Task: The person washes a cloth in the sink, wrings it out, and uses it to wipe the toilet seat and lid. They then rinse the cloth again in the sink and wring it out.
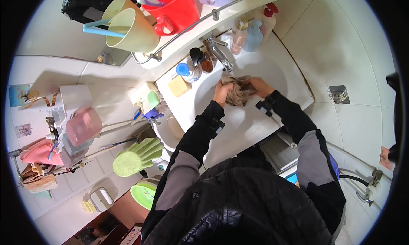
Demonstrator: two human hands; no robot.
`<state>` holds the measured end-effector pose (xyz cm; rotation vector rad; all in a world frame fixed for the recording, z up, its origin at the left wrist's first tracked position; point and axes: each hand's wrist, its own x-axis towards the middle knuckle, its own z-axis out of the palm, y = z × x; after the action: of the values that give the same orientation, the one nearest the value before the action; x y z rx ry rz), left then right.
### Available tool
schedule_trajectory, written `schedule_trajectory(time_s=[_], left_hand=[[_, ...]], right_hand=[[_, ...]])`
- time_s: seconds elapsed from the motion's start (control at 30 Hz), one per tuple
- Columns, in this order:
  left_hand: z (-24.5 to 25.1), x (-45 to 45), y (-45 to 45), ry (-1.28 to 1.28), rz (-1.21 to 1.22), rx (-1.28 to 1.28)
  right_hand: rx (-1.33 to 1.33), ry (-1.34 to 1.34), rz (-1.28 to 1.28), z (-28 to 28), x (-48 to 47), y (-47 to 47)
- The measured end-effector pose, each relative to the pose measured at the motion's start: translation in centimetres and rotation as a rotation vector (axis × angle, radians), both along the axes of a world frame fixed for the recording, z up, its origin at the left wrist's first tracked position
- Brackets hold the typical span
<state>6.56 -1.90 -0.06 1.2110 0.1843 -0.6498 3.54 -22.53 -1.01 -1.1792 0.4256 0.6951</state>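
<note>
A crumpled brown-beige cloth (pixel 237 93) hangs between my two hands over the white washbasin (pixel 278 75), just below the spout of the chrome faucet (pixel 219 53). My left hand (pixel 222 92) grips the cloth's left side, with the thumb lying over it. At the cloth's right side, my right hand (pixel 260 87) is slightly blurred and closed on a bunched part; its fingertips are partly hidden. Whether water is running from the spout cannot be made out.
Left of the faucet stand a blue-topped pump bottle (pixel 188 72), a black-topped amber bottle (pixel 204 63) and a yellowish block (pixel 179 86). Several bottles, one a blue bottle (pixel 253 37), stand at the back right. Above, a railed shelf (pixel 204 24) holds cups, including a red mug (pixel 179 11).
</note>
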Motion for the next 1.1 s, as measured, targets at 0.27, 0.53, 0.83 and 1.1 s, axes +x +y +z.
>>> schedule_trajectory(time_s=[0.27, 0.53, 0.83, 1.1], left_hand=[[-4.3, 0.2, 0.2, 0.361, 0.114, -0.127], [-1.6, 0.4, 0.4, 0.477, 0.082, -0.171], [-0.2, -0.2, 0.3, 0.557, 0.006, -0.389], [-6.7, -0.3, 0.0, 0.436, 0.233, -0.257]], right_hand=[[0.345, 0.004, -0.365, -1.9, -0.1, 3.0], [0.349, 0.060, -0.319, 1.0, -0.9, 2.6], [0.576, 0.041, -0.309, -6.0, 0.4, 3.3], [-0.275, -0.505, -0.491, -1.5, -2.2, 6.5]])
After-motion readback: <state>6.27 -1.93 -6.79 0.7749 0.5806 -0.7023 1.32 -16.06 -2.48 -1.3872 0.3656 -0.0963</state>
